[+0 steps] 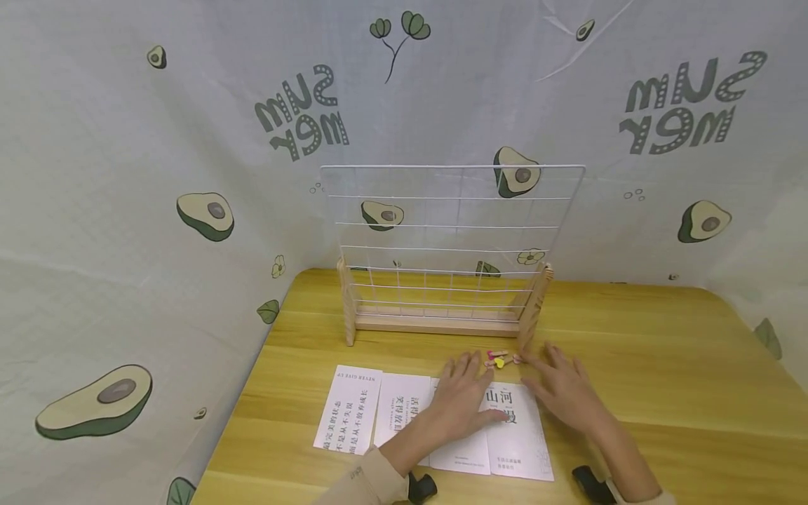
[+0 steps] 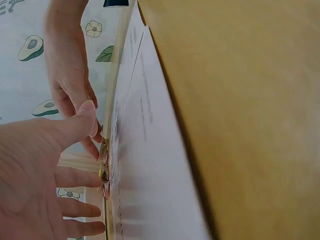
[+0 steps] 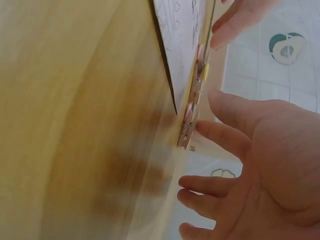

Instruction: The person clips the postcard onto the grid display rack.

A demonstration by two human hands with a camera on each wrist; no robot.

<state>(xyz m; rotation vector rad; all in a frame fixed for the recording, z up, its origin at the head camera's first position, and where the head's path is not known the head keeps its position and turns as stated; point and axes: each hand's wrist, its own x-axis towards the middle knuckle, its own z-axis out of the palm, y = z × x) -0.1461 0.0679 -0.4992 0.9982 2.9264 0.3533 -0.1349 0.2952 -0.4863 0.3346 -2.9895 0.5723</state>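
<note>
Several white cards printed with characters lie side by side on the wooden table. My left hand lies flat on the middle cards with its fingers spread. My right hand rests flat beside it, fingers spread, over the rightmost card. A few small coloured clothespins sit on the table just beyond both sets of fingertips. The left wrist view shows the left hand open beside the clothespins. The right wrist view shows the right hand open, a finger close to the clothespins.
A white wire grid stands upright in a wooden stand just behind the clothespins. Avocado-print cloth walls the table at the back and left. Bare tabletop extends to the right.
</note>
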